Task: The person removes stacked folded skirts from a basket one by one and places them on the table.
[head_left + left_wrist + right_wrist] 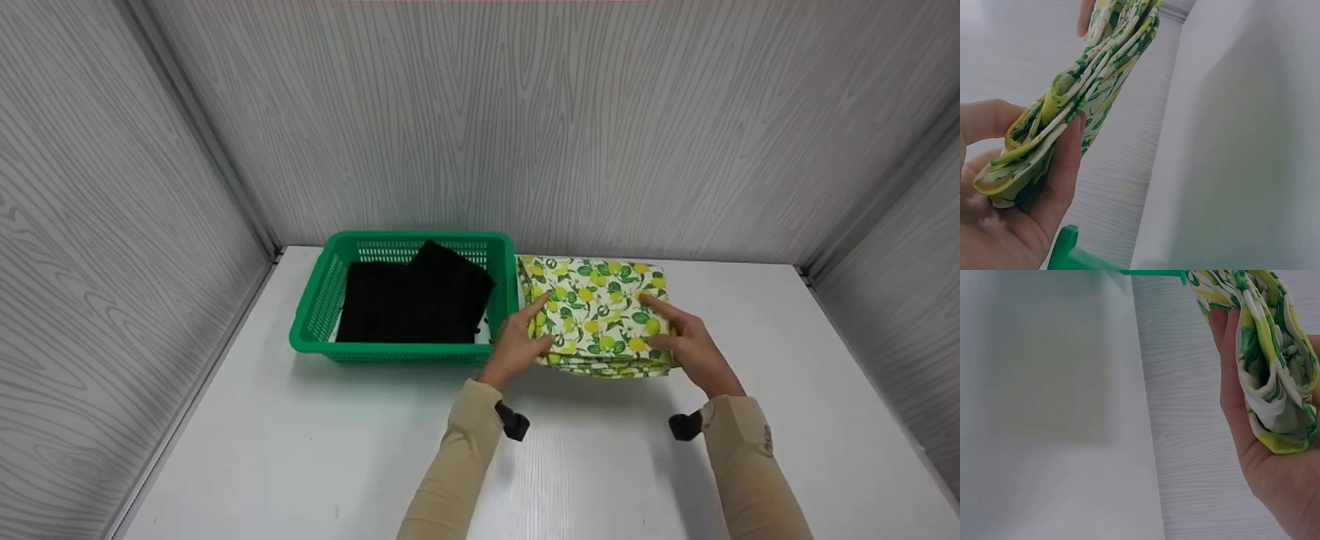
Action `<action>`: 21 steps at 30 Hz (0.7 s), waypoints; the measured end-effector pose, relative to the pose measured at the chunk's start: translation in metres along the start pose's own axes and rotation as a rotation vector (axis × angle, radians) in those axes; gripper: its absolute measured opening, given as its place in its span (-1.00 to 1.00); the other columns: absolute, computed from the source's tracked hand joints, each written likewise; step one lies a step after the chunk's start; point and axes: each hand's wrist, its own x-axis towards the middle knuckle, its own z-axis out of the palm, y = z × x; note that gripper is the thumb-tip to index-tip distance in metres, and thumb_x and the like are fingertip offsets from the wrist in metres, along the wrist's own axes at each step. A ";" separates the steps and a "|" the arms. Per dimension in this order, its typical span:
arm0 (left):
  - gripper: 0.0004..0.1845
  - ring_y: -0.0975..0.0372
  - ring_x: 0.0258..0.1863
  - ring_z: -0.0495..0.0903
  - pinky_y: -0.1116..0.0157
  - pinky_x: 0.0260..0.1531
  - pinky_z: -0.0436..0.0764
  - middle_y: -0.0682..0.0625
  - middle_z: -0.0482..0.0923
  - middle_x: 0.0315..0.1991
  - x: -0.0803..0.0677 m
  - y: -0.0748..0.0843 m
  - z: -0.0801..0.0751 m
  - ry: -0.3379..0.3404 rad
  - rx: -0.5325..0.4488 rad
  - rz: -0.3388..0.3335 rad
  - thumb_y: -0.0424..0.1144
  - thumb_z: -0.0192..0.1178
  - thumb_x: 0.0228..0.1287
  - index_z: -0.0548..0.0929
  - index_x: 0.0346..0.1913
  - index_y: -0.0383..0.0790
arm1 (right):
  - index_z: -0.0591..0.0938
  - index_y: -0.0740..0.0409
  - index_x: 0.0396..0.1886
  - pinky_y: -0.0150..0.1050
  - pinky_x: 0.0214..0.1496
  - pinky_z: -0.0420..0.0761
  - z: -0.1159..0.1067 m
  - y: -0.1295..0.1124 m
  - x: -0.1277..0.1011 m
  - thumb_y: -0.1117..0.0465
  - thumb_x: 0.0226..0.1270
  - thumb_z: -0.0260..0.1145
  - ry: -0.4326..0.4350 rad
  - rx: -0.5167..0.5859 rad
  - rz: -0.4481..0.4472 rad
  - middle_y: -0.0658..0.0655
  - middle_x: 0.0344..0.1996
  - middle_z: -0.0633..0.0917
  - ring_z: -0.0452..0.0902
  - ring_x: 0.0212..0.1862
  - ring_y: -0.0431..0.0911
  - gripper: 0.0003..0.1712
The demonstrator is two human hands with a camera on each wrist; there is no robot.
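A folded cloth (600,311) with a lemon and green leaf print spans the space between both hands, its layers stacked thick. At its left edge the left hand (516,343) grips it, fingers and thumb on opposite faces, as the left wrist view shows the cloth (1044,135) between them. The right hand (694,349) grips the right edge the same way; in the right wrist view the folded layers of the cloth (1275,377) lie between fingers and palm. A shadow falls on the table below its front edge.
Left of the cloth, a green plastic basket (405,349) stands on the white table (360,465) and holds folded black cloth (405,304). Grey wood-grain panels (480,120) rise behind and at both sides. The basket's right rim lies close beside the left hand.
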 end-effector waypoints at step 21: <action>-0.15 0.13 -0.19 0.53 0.33 -0.59 0.25 -0.24 0.27 0.48 0.010 -0.056 0.046 -0.009 0.176 -0.144 -0.74 0.03 0.16 0.22 0.56 -0.28 | 0.19 0.26 0.59 0.29 0.50 -0.08 0.000 0.055 0.012 0.54 0.25 0.17 -0.034 -0.136 0.104 0.33 0.56 0.14 -0.27 0.59 0.24 -0.12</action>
